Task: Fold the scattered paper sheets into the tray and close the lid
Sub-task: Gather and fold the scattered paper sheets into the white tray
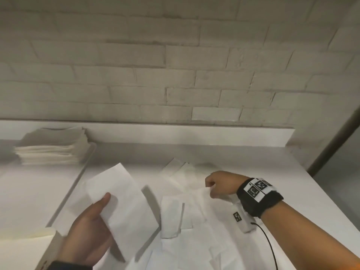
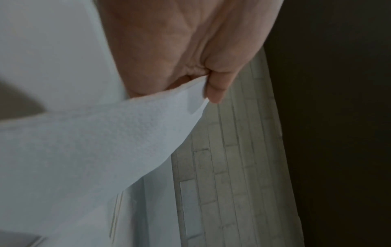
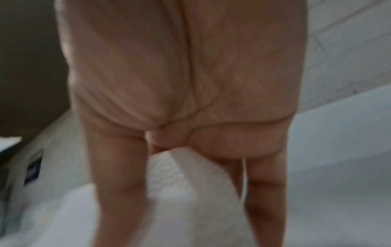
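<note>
My left hand (image 1: pixel 91 223) holds a folded white paper sheet (image 1: pixel 124 199) lifted over the counter, thumb on top and fingers hidden beneath. The left wrist view shows the thumb (image 2: pixel 217 90) pinching that sheet (image 2: pixel 105 142) at its edge. To the right, my right hand (image 1: pixel 219 184) reaches down onto the scattered paper sheets (image 1: pixel 187 221), its fingers curled round the raised edge of one. In the blurred right wrist view that sheet (image 3: pixel 169 175) rises between the fingers (image 3: pixel 116 183). A stack of folded sheets (image 1: pixel 52 151) lies at the far end of the tray (image 1: pixel 78 178).
The white counter (image 1: pixel 276 172) ends at a raised back ledge (image 1: pixel 175 133) under a painted brick wall (image 1: pixel 175 65). At the lower left a cream panel (image 1: pixel 29 234) lies beside a box edge (image 1: pixel 48 250). A black cable (image 1: pixel 272 248) trails from my right wrist band (image 1: pixel 259 191).
</note>
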`<action>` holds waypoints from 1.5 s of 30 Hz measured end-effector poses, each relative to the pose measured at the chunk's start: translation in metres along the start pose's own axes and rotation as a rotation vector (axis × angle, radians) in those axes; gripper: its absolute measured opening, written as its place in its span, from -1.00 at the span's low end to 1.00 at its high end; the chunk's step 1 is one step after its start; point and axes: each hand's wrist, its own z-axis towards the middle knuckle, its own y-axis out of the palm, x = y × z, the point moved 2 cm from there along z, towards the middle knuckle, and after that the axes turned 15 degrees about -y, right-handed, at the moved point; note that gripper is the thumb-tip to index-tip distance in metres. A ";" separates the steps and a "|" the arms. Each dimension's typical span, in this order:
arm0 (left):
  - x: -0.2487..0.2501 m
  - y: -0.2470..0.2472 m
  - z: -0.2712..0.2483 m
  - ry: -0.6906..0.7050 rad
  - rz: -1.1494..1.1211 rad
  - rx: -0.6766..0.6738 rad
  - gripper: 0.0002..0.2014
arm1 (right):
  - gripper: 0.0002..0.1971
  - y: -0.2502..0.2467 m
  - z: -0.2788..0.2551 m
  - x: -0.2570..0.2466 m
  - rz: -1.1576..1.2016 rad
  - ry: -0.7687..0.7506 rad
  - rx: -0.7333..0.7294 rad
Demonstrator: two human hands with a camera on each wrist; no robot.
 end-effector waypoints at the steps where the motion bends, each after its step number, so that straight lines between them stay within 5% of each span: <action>1: 0.002 0.007 0.001 0.024 0.015 -0.030 -0.58 | -0.84 -0.011 -0.007 -0.007 0.091 -0.064 0.016; 5: 0.001 0.031 0.008 0.134 0.162 0.019 -0.59 | -0.82 -0.058 -0.044 -0.076 0.592 -0.356 0.073; 8: -0.007 0.045 0.014 0.051 0.199 -0.019 -0.62 | -0.82 -0.067 -0.043 -0.129 0.679 -0.493 0.059; 11: -0.017 0.055 0.018 0.028 0.276 -0.047 -0.50 | -0.92 -0.057 -0.016 -0.153 0.424 -0.478 0.153; 13: -0.020 0.053 0.021 0.050 0.307 -0.051 -0.59 | -0.89 -0.047 0.002 -0.157 0.289 -0.447 0.194; 15: -0.021 0.051 0.020 0.068 0.332 -0.040 -0.74 | -0.90 -0.039 0.013 -0.158 0.333 -0.412 0.166; 20: -0.022 0.054 0.012 0.036 0.139 -0.123 -0.56 | -0.89 -0.033 0.024 -0.163 0.400 -0.425 0.192; 26: -0.020 0.040 0.019 0.130 0.324 0.116 -0.59 | -0.85 -0.038 0.037 -0.141 0.696 -0.373 0.384; 28: -0.011 0.029 0.014 0.135 0.222 0.145 -0.68 | -0.70 -0.037 0.036 -0.108 0.499 -0.304 0.376; 31: 0.007 -0.002 0.008 0.139 0.107 0.189 -0.65 | -0.24 0.004 0.027 -0.074 -0.103 -0.336 0.041; 33: 0.018 -0.015 0.005 0.177 0.093 0.229 -0.68 | -0.01 0.038 0.022 -0.071 -0.261 -0.416 -0.102; 36: 0.025 -0.022 0.005 0.238 0.099 0.266 -0.84 | -0.28 0.058 0.030 -0.081 -0.317 -0.567 -0.011; 39: 0.021 -0.019 0.010 0.210 0.118 0.263 -0.68 | -0.74 0.048 0.039 -0.094 -0.216 -0.567 0.063; 43: 0.013 -0.004 0.013 0.196 0.172 0.241 -0.73 | -0.87 0.005 0.033 -0.118 0.510 -0.530 0.121; 45: 0.007 0.007 0.013 0.163 0.218 0.199 -0.76 | -0.79 -0.014 0.029 -0.130 0.696 -0.503 0.189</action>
